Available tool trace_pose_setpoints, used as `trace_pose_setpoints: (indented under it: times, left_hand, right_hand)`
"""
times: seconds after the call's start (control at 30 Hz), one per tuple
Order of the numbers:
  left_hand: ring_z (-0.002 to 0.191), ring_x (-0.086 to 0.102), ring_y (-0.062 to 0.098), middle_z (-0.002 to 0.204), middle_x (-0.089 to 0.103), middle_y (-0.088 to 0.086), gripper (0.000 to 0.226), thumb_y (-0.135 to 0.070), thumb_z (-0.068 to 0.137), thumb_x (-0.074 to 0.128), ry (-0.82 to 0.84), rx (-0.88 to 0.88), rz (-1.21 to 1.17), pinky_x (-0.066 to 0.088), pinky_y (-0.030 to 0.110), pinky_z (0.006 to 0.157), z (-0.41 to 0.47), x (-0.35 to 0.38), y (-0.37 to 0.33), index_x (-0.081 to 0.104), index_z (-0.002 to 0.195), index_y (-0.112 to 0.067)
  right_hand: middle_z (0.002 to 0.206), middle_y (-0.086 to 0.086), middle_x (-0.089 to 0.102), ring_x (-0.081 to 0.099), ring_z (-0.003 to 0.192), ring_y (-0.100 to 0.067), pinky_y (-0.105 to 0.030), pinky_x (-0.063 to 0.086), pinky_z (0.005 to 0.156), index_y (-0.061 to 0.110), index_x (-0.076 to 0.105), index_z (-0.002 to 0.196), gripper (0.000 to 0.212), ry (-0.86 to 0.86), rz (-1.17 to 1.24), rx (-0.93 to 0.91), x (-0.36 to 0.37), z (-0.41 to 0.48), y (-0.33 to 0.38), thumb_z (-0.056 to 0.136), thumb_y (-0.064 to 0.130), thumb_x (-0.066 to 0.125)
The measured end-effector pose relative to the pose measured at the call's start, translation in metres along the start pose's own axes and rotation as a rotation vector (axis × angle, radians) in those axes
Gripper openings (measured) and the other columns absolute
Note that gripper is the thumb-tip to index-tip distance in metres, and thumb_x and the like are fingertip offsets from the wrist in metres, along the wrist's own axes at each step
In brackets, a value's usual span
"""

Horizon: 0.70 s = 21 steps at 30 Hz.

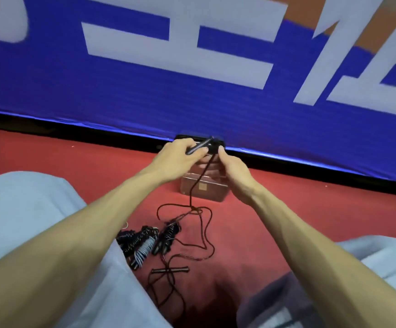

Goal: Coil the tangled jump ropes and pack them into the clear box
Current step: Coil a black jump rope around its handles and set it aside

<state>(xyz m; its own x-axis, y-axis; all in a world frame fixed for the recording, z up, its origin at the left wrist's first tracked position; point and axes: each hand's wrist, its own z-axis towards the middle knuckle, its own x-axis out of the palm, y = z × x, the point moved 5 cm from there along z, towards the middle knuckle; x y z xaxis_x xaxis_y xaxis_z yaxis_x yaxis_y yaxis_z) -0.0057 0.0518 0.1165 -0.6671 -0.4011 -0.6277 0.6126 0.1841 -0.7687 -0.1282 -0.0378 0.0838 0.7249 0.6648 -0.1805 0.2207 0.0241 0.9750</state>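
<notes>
My left hand (180, 153) grips a black jump-rope handle (199, 146) held up over the clear box (203, 189). My right hand (231, 165) pinches the thin dark red cord (200, 176) just below that handle. The cord hangs down past the box and lies in loose loops (206, 233) on the red floor. Its other handle (170, 270) lies flat lower down, crossed by the cord. Left of the loops sit coiled rope bundles (145, 242), black and black-and-white.
A blue banner with large white characters (192, 74) stands right behind the box, with a black strip at its base. My knees in light trousers (26, 209) flank the ropes on both sides. Red floor stretches left and right.
</notes>
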Motion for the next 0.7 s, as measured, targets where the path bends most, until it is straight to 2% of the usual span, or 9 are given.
trace_pose_setpoints:
  times: [0.1,0.2,0.33,0.4,0.43,0.5,0.57,0.63,0.7]
  left_hand:
    - [0.053,0.036,0.011,0.059,0.039,-0.007,0.040,-0.043,0.097,0.056,-0.146,0.084,-0.160,0.029,0.029,0.055,-0.006,-0.035,-0.034,0.044,0.068,-0.017]
    - [0.052,0.031,0.014,0.057,0.032,-0.008,0.044,-0.043,0.096,0.057,-0.190,0.124,-0.284,0.027,0.034,0.056,-0.009,-0.047,-0.053,0.037,0.065,-0.019]
    - [0.049,0.027,0.013,0.056,0.030,-0.004,0.046,-0.038,0.095,0.060,-0.243,0.115,-0.407,0.024,0.031,0.052,-0.006,-0.044,-0.066,0.033,0.062,-0.021]
    - [0.041,0.024,0.010,0.051,0.030,-0.006,0.049,-0.035,0.094,0.062,-0.256,0.071,-0.525,0.022,0.026,0.044,-0.006,-0.037,-0.068,0.032,0.058,-0.022]
    - [0.039,0.024,0.010,0.049,0.030,-0.006,0.049,-0.033,0.094,0.062,-0.250,0.058,-0.551,0.021,0.024,0.042,-0.006,-0.031,-0.070,0.032,0.057,-0.022]
    - [0.040,0.025,0.011,0.047,0.030,-0.004,0.048,-0.032,0.095,0.061,-0.253,0.060,-0.541,0.022,0.024,0.041,-0.011,-0.025,-0.072,0.035,0.056,-0.019]
    - [0.039,0.028,0.011,0.045,0.032,-0.006,0.047,-0.031,0.096,0.058,-0.272,0.068,-0.498,0.025,0.024,0.042,-0.017,-0.023,-0.072,0.039,0.056,-0.016]
    - [0.036,0.032,0.012,0.043,0.035,-0.005,0.046,-0.032,0.098,0.055,-0.300,0.065,-0.437,0.028,0.024,0.041,-0.018,-0.028,-0.070,0.043,0.057,-0.014]
    - [0.036,0.039,0.016,0.045,0.043,-0.001,0.042,-0.030,0.100,0.052,-0.324,0.062,-0.365,0.034,0.024,0.041,-0.019,-0.033,-0.065,0.048,0.061,-0.014]
  right_hand:
    - [0.099,-0.017,0.072,0.069,0.079,-0.018,-0.022,0.055,0.071,-0.002,0.068,0.105,0.056,0.113,-0.022,-0.060,0.013,-0.018,0.036,0.104,0.040,0.030]
    - [0.107,-0.030,0.066,0.062,0.092,-0.026,-0.045,0.050,0.095,0.000,0.065,0.101,0.028,0.175,-0.099,-0.197,0.022,-0.025,0.058,0.101,0.022,0.048]
    - [0.095,-0.022,0.062,0.056,0.086,-0.028,-0.054,0.049,0.089,-0.009,0.059,0.099,0.019,0.178,-0.123,-0.238,0.019,-0.025,0.062,0.097,0.010,0.056]
    - [0.093,-0.021,0.064,0.061,0.082,-0.028,-0.061,0.048,0.088,0.001,0.059,0.090,0.010,0.169,-0.182,-0.236,0.020,-0.023,0.055,0.094,0.009,0.061]
    - [0.091,-0.019,0.068,0.066,0.080,-0.025,-0.060,0.051,0.086,0.006,0.060,0.085,0.009,0.146,-0.227,-0.249,0.020,-0.023,0.051,0.092,0.011,0.063]
    - [0.079,-0.008,0.073,0.070,0.071,-0.011,-0.038,0.058,0.074,0.013,0.062,0.079,0.010,0.097,-0.342,-0.322,0.024,-0.022,0.056,0.088,0.011,0.062]
    - [0.063,0.003,0.067,0.061,0.053,0.003,-0.017,0.048,0.054,0.017,0.060,0.070,0.019,0.012,-0.328,-0.358,0.024,-0.026,0.067,0.085,0.006,0.060]
    - [0.060,0.003,0.064,0.060,0.048,0.002,-0.020,0.048,0.049,0.011,0.060,0.073,0.015,-0.094,-0.205,-0.344,0.018,-0.024,0.069,0.087,0.004,0.061]
    - [0.070,-0.007,0.068,0.071,0.063,-0.011,-0.029,0.058,0.058,0.008,0.061,0.080,0.010,-0.155,0.002,-0.261,0.009,-0.018,0.062,0.089,0.009,0.065]
